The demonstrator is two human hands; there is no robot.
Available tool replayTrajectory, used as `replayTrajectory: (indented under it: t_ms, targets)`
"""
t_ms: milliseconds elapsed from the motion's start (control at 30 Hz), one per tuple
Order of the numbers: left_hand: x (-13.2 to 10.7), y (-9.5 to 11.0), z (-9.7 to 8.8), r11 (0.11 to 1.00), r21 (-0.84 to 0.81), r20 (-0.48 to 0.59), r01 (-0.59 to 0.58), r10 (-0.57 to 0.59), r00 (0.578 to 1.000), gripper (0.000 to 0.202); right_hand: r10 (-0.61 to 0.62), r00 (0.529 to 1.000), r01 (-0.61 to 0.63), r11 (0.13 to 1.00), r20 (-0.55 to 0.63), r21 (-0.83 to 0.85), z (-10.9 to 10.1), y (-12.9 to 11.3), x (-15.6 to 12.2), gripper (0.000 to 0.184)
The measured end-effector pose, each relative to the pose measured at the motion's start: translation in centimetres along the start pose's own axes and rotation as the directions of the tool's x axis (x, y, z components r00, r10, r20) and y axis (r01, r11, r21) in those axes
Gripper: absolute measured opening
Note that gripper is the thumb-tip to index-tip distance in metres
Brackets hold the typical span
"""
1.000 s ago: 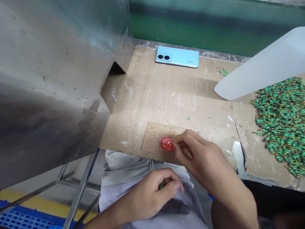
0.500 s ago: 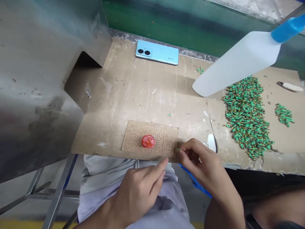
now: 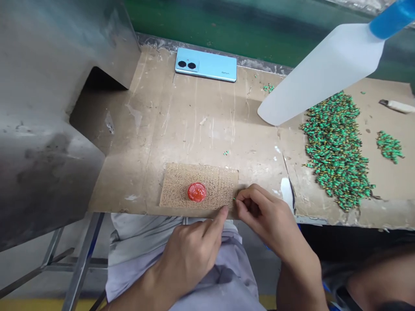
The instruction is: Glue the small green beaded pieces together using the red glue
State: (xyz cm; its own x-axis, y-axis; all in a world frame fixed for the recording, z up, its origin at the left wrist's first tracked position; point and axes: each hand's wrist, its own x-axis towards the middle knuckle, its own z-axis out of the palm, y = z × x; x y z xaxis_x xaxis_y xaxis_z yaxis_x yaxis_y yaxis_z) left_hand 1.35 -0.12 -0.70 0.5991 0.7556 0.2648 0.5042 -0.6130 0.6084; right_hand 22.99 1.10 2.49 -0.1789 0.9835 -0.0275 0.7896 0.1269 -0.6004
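My right hand (image 3: 259, 211) pinches a tiny green piece between thumb and index finger, at the right edge of a small cardboard piece (image 3: 175, 185). Only the green tip of it shows; the rest is hidden by the fingertips. My left hand (image 3: 197, 246) has its index finger stretched out, the tip on the near edge of the cardboard close to the right corner. Its other fingers are partly hidden, and I see nothing held in it. A shiny red round lump (image 3: 196, 192) sits on the cardboard, whose surface is covered with many small marks or specks.
A large pile of small green pieces (image 3: 337, 151) lies to the right, with a smaller heap (image 3: 389, 147) beyond. A white bottle (image 3: 317, 77) with a blue top leans over the table. At the back lies a light-blue phone (image 3: 207, 65). Sheet metal (image 3: 42, 108) stands left.
My right hand has moved slightly left, bringing the green piece to the cardboard's right edge. My left fingertip has come onto the near edge. The whole view has shifted a little.
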Motion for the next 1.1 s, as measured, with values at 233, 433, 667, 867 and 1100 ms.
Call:
replayTrajectory:
  t_ms: [233, 433, 667, 867, 1100]
  targets:
    - [-0.1, -0.2, 0.1, 1.0, -0.007, -0.001, 0.002, -0.002, 1.0, 0.038, 0.003, 1.0, -0.003, 1.0, 0.008, 0.024, -0.4, 0.1, 0.1, 0.015]
    - [-0.3, 0.2, -0.4, 0.993, -0.118, -0.035, 0.003, -0.007, 0.999, 0.041, 0.038, 0.999, -0.03, 0.986, -0.04, 0.165, -0.6, 0.1, -0.2, 0.014]
    - [0.0, 1.1, -3.3, -0.008, -0.848, 0.47, 0.53, -0.472, 0.746, 0.012, 0.073, 0.99, -0.044, 0.973, -0.12, 0.228, -0.6, -0.1, -1.1, 0.014]
    - [0.4, 0.7, -4.2, -0.592, -0.695, 0.672, 0.407, -0.337, 0.659, 0.013, 0.03, 0.981, 0.025, 0.962, -0.194, 0.272, -0.3, -0.6, -1.5, 0.014]
    - [-0.3, 0.7, -3.3, -0.493, -0.736, 0.653, 0.464, -0.333, 0.681, 0.024, 0.048, 0.951, 0.083, 0.912, -0.305, 0.403, 0.4, -1.6, -2.4, 0.017]
